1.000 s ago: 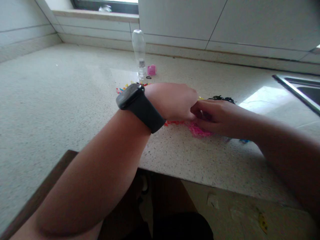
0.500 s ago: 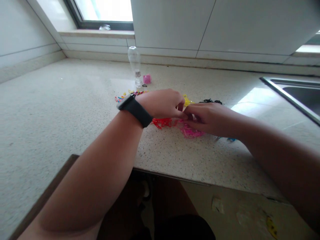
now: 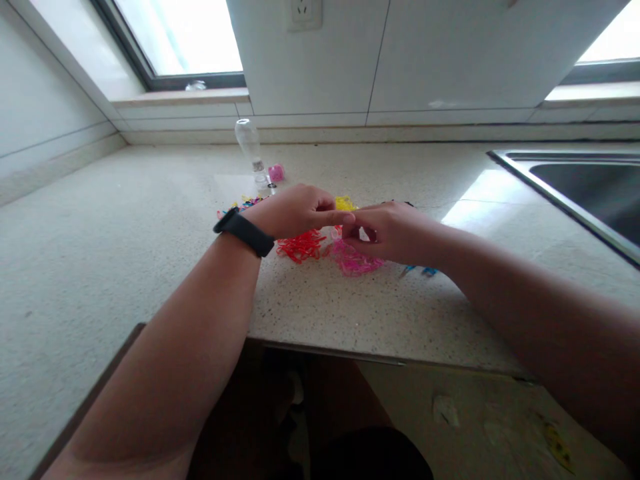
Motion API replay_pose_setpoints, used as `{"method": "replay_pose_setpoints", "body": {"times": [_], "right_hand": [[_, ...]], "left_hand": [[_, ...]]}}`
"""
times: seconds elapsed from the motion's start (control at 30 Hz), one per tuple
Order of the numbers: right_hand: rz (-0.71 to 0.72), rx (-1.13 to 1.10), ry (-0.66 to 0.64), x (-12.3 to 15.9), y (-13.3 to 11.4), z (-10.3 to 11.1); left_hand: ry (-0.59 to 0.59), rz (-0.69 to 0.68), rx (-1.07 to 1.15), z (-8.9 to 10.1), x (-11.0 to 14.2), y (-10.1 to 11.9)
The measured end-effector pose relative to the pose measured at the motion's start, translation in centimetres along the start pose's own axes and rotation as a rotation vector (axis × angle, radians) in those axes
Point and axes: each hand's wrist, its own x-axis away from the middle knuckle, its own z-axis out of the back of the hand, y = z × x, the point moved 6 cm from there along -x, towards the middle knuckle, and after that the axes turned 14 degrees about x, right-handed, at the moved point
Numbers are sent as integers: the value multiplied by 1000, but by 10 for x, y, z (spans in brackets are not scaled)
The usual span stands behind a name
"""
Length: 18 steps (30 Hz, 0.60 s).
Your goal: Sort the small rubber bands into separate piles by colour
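Over the counter, my left hand (image 3: 307, 208) wears a dark watch (image 3: 244, 230) at the wrist. Its fingers are curled, with one stretched to meet the fingertips of my right hand (image 3: 393, 232). Those right fingers are pinched together; whatever lies between the fingertips is too small to make out. Beneath and around my hands are heaps of what look like small rubber bands: a red pile (image 3: 301, 245), a pink pile (image 3: 356, 259), a yellow pile (image 3: 345, 203) and a few blue ones (image 3: 429, 271). A mixed-colour pile (image 3: 240, 204) is partly hidden behind my left wrist.
A clear bottle (image 3: 249, 148) stands upside down on the speckled counter (image 3: 165, 220), beside a small pink object (image 3: 276, 173). Some black bands (image 3: 397, 202) show behind my right hand. A metal sink (image 3: 590, 193) is set in at the right. Windows and a wall socket (image 3: 303, 11) are behind.
The view has shifted, bringing the socket and more of the sink into sight. My left finger has straightened across toward the right fingertips; both hands remain together above the piles.
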Motion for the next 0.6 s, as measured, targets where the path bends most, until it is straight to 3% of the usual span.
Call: {"method": "replay_pose_setpoints", "body": {"times": [0.27, 0.6], "right_hand": [[-58, -244, 216, 2, 7, 11], [-123, -344, 237, -1, 6, 10]], "left_hand": [[27, -42, 149, -2, 4, 7], [66, -132, 176, -2, 3, 9]]}}
